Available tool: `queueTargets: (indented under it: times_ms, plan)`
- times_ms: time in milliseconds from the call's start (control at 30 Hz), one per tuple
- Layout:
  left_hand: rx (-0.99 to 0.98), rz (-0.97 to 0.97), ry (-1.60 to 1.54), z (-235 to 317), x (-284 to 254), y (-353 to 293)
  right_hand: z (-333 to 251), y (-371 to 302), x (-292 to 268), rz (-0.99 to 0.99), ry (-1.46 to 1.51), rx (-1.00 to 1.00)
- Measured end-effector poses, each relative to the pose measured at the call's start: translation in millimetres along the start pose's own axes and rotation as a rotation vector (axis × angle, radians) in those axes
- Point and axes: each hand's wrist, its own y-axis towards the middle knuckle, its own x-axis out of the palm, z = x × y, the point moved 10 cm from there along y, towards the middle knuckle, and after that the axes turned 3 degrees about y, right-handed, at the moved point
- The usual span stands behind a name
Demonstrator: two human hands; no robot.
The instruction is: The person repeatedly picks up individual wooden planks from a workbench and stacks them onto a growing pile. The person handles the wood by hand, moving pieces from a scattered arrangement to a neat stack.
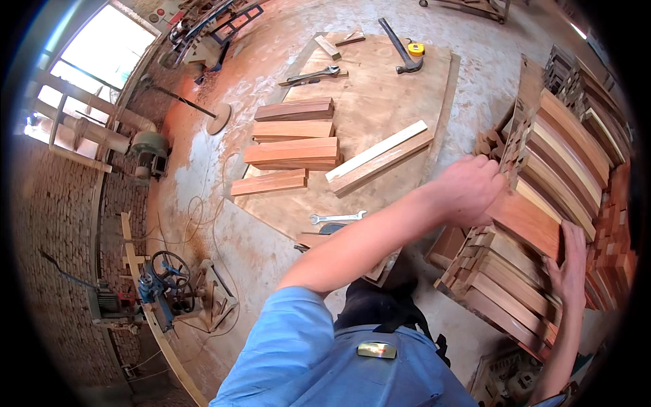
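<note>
A reddish-brown wooden board (527,221) lies between my hands at the right, over stacked wood pieces. My left hand (470,191) is closed round its left end, fingers curled, with my left arm reaching across my body. At its other end, my right hand (568,261) grips with the fingers along the edge and the thumb below. Just nearer to me is a stack of wood pieces (505,288) in mixed tones. Behind the board rises a taller stack of curved slats (566,149). The undersides of the fingers are hidden.
On a plywood sheet (386,88) left of the stacks lie several wood blocks (291,150), two pale strips (380,157), a hammer (400,47), a yellow tape measure (416,49), an adjustable wrench (322,72) and a spanner (338,218). Machinery (163,278) stands at the left.
</note>
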Motion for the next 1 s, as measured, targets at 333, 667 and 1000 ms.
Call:
queueTargets:
  times_ms: [333, 667, 1000]
  plan:
    - [-0.297, -0.071, -0.061, -36.2, -23.0, -165.5, -257.9, 91.0, 100.7, -0.119, 0.138, -0.389]
    - [-0.728, -0.035, 0.276, -191.3, -75.4, -485.5, -324.5, 96.9, 177.5, -0.166, 0.48, -0.089]
    - [-0.819, -0.252, 0.218, -255.4, -29.7, -552.7, -319.6, 34.1, 236.9, -0.288, 0.49, 0.27]
